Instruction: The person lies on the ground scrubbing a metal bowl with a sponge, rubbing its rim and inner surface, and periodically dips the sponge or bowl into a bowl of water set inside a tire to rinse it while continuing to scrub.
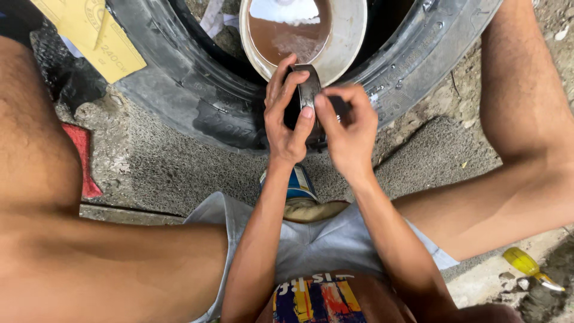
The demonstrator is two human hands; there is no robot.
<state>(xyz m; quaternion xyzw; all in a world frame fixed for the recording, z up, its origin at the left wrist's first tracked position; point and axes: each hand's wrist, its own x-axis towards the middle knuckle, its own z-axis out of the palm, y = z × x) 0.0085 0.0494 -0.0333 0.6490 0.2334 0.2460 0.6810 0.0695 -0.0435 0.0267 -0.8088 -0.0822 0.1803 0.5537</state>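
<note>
- Head view: left hand [287,116] and right hand [347,128] both pinch a dark curved metal piece [308,90] with closed fingers, over a black tyre [179,90].
- Cream bowl [347,36] of brown water sits just beyond (inside the tyre).
- Yellow sandpaper sheet [95,36] lies top left; blue-labelled can [299,185] stands below the wrists.

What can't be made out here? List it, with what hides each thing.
- Dark curved part, head view: the left hand and right hand cover most of it; its full shape is unclear.
- Bowl: cut off by the top edge.
- Tyre: runs out of frame.
- Blue can: its lower part is hidden by the forearm and a rag.
</note>
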